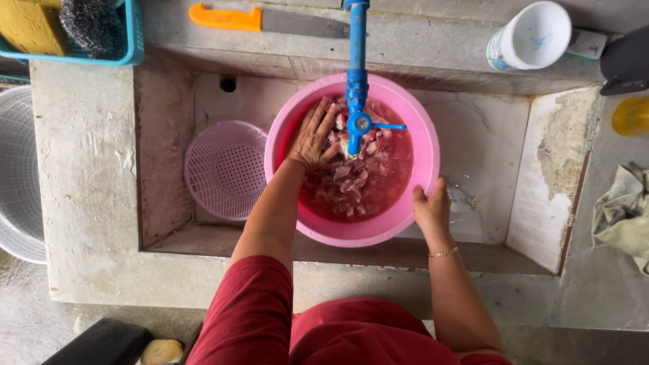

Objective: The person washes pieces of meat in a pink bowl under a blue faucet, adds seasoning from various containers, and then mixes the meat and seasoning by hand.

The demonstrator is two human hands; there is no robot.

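Note:
A pink basin (405, 115) stands in a concrete sink (487, 135), filled with reddish water and several chunks of raw meat (351, 179). My left hand (312, 137) lies inside the basin with fingers spread, pressing on the meat near the left wall. My right hand (431, 206) grips the basin's right rim, thumb over the edge. A blue tap (356, 81) hangs over the basin's middle, hiding part of the meat.
A pink perforated strainer (225, 169) lies in the sink left of the basin. An orange-handled knife (270, 20) and a white cup (529, 37) rest on the back ledge. A blue basket (128, 40) sits far left, a white colander (17, 182) at the left edge, a cloth (622, 213) at right.

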